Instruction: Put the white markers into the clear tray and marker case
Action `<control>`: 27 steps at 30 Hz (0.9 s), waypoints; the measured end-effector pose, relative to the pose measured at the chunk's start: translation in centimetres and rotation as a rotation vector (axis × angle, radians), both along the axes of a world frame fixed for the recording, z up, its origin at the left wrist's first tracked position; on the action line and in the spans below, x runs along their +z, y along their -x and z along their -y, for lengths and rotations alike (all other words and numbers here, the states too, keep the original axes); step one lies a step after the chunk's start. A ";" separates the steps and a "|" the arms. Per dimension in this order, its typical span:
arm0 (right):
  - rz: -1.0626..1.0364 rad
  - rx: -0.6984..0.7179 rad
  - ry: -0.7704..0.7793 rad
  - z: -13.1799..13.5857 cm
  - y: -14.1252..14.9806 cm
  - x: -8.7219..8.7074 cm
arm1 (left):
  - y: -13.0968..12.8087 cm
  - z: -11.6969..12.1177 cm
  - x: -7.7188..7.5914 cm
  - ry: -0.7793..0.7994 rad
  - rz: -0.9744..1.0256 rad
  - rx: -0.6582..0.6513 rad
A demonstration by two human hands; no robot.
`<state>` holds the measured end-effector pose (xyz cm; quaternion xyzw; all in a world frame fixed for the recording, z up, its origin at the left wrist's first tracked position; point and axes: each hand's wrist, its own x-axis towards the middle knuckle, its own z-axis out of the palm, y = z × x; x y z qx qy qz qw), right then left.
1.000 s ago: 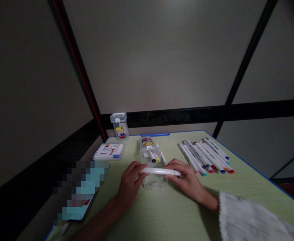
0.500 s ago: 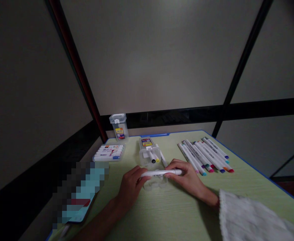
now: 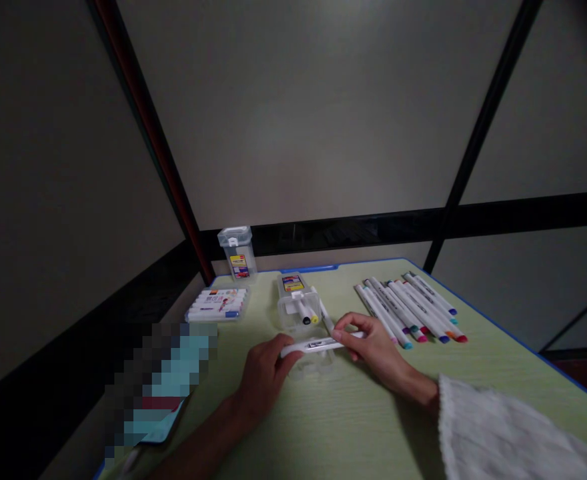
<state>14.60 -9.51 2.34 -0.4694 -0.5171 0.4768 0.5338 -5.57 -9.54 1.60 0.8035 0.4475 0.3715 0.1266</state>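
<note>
A white marker (image 3: 318,344) with dark print on its barrel lies level between my two hands. My left hand (image 3: 263,367) pinches its left end, and my right hand (image 3: 371,343) grips it near the right end. Just beyond is a clear plastic case (image 3: 293,303) lying on its side, with a black-ended and a yellow-ended marker (image 3: 314,319) in its mouth. Its open lid (image 3: 311,365) rests on the table below the held marker. Another white marker (image 3: 325,313) lies along the case's right side, its near end close to my right fingers.
Several white markers with coloured ends (image 3: 413,310) lie side by side on the right of the green table (image 3: 323,427). A closed clear case (image 3: 238,257) stands at the back left. In front of it lies a flat marker pack (image 3: 217,305). A blurred turquoise object (image 3: 166,393) is at left.
The held marker has turned about its length, so its printed label now shows. My right fingers have shifted their grip, and the marker's right end sits slightly higher.
</note>
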 end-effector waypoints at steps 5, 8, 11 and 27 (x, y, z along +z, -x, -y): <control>-0.232 -0.042 0.088 -0.3 0.2 -0.4 | -0.3 0.1 0.1 0.002 -0.049 0.017; -0.356 -0.040 0.109 -0.4 0.3 -0.5 | -0.4 0.1 0.0 0.003 -0.066 0.034; -0.404 -0.033 0.108 -0.4 0.2 -0.6 | -0.5 0.0 0.0 0.025 -0.075 0.055; -0.741 -0.013 0.166 -0.8 -0.1 -1.4 | -0.4 0.2 -0.4 -0.085 -0.068 0.051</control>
